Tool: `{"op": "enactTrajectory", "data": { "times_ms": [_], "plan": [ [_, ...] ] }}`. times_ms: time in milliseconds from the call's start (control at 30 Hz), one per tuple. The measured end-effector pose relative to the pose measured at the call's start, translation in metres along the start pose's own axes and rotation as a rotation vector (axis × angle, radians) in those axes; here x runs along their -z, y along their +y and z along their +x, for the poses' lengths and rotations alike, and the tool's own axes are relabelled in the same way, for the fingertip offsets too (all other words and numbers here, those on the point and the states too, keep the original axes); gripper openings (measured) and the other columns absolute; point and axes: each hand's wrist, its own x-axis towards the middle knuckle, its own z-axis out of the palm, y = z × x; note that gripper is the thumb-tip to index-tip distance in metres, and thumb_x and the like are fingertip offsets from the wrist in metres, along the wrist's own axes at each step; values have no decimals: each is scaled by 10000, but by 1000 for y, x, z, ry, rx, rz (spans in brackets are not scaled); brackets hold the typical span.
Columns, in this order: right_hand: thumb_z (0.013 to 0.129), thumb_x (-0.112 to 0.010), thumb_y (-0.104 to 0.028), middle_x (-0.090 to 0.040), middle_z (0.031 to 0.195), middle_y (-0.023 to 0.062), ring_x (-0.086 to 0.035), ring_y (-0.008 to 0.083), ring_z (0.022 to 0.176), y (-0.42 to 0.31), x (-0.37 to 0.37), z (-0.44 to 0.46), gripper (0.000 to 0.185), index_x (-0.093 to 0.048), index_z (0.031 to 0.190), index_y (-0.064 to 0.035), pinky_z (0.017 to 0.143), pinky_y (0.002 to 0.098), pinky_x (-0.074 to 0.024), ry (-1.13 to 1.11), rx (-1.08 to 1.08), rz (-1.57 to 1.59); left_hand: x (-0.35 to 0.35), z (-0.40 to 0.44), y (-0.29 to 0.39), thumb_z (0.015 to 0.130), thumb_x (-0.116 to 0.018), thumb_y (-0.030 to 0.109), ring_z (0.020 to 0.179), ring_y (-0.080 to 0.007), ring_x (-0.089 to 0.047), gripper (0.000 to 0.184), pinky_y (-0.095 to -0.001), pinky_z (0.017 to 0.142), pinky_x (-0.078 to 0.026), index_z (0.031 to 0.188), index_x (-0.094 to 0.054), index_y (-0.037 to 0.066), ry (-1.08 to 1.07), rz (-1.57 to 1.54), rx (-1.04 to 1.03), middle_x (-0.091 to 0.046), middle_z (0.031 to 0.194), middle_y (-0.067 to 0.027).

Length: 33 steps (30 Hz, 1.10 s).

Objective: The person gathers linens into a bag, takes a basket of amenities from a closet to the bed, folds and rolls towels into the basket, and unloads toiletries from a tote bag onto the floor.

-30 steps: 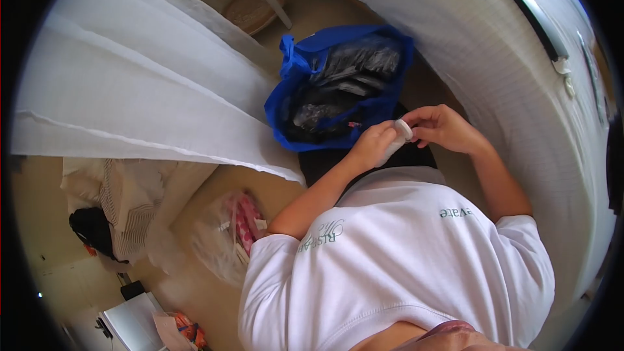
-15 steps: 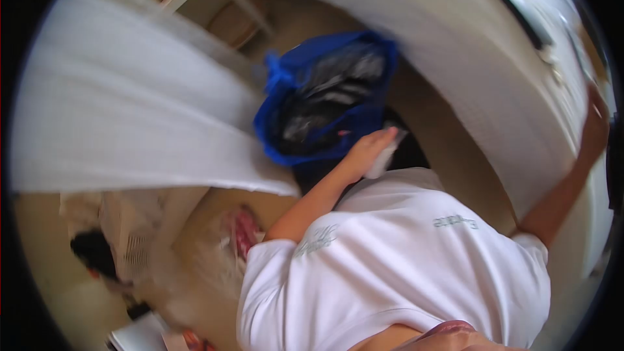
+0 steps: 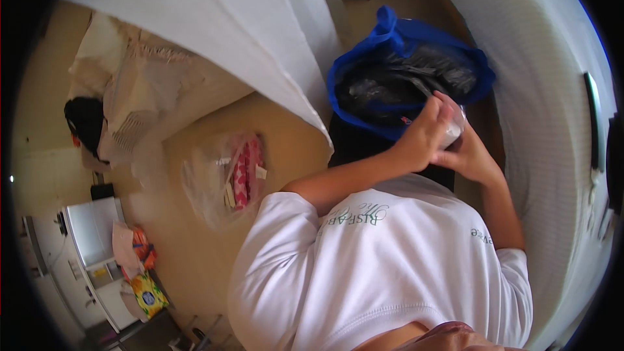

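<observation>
My left hand (image 3: 422, 129) has its fingers closed on a small whitish packet (image 3: 454, 131) with shiny clear plastic around it. From the other side my right hand (image 3: 473, 156) grips the same packet, thumb pointing toward the left hand. Its exact contents cannot be made out. Just beyond both hands stands an open blue bag (image 3: 445, 31) with crumpled black plastic (image 3: 448, 71) inside. A small red-and-white spot shows within the bag, near my left wrist.
White cloth (image 3: 260, 32) hangs at the upper left. A long white-covered surface (image 3: 539, 91) runs along the right, bearing a dark flat object (image 3: 593, 120). On the floor lies a clear plastic bag with red-and-pink patterned fabric (image 3: 246, 172). A yellow packet (image 3: 148, 296) sits lower left.
My right hand has left the white-covered surface at the right and joined my left hand at the packet. The view has turned, showing more floor on the left.
</observation>
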Motion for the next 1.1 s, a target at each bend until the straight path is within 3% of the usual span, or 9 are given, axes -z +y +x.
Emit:
{"op": "enactTrajectory", "data": {
  "times_ms": [33, 133, 267, 400, 500, 633, 800, 967, 1100],
  "plan": [
    [716, -777, -136, -499, 1215, 67, -519, 146, 1041, 2, 0, 16, 772, -367, 1365, -58, 820, 268, -479, -27, -89, 75, 16, 2, -3, 994, -267, 437, 839, -113, -446, 406, -266, 761, -399, 1092, -427, 76, -6, -98, 118, -466, 913, -41],
    [759, -728, -81, -566, 1037, 23, -532, 102, 941, 19, 1, 61, 517, -501, 1220, -33, 826, 262, -457, -91, -44, -13, 68, 8, -7, 1009, -301, 303, 848, -147, -501, 395, -281, 801, -407, 994, -569, 13, 234, 582, -417, -503, 965, -114],
    [713, -690, -40, -600, 995, 49, -556, 130, 942, 15, -14, 128, 352, -553, 1037, -15, 859, 287, -440, -138, 124, -291, 122, 4, -32, 921, -487, 179, 880, -208, -553, 251, -305, 749, -436, 841, -628, -12, 478, 524, 51, -574, 901, -91],
    [642, -676, -18, -637, 959, 151, -615, 265, 933, 58, -26, 208, 387, -581, 1015, 9, 855, 330, -460, -430, 160, -651, 133, 12, -90, 753, -640, 177, 774, -309, -605, 186, -393, 686, -491, 869, -648, 32, 410, 1199, -248, -630, 865, -130],
    [659, -637, -38, -631, 994, 197, -599, 335, 970, 97, -17, 239, 376, -609, 1034, -17, 861, 383, -464, -412, 136, -1198, 137, 19, -98, 736, -655, 176, 751, -331, -608, 176, -430, 672, -500, 861, -651, 52, 375, 1308, -111, -636, 839, -127],
    [738, -560, -104, -638, 961, 198, -612, 337, 913, 126, 1, 259, 276, -647, 997, -64, 823, 404, -481, -365, 252, -1329, 143, 30, -97, 734, -659, 181, 786, -322, -612, 167, -425, 676, -498, 845, -647, 56, 285, 1312, 66, -639, 832, -121],
    [749, -522, -58, -639, 786, 191, -612, 366, 776, 68, -31, 184, 141, -637, 822, -22, 708, 403, -482, -275, 242, -768, 154, 28, -97, 756, -636, 171, 792, -316, -608, 134, -422, 680, -489, 838, -641, 65, 313, 1137, -121, -633, 811, -118],
    [725, -511, -57, -637, 759, 216, -638, 360, 759, 79, -24, 78, 145, -644, 763, -17, 699, 439, -512, -404, -60, -1173, 149, 21, -89, 757, -629, 132, 845, -297, -598, 149, -402, 738, -477, 894, -648, 75, 291, 1154, -60, -637, 839, -106],
    [742, -583, -175, -646, 891, 243, -632, 331, 910, 110, -19, 20, 262, -698, 963, -96, 927, 398, -439, -684, -43, -1040, 144, 15, -87, 758, -638, 157, 879, -307, -593, 167, -403, 756, -473, 904, -647, 78, 272, 1154, -80, -639, 856, -113]
  ]
}}
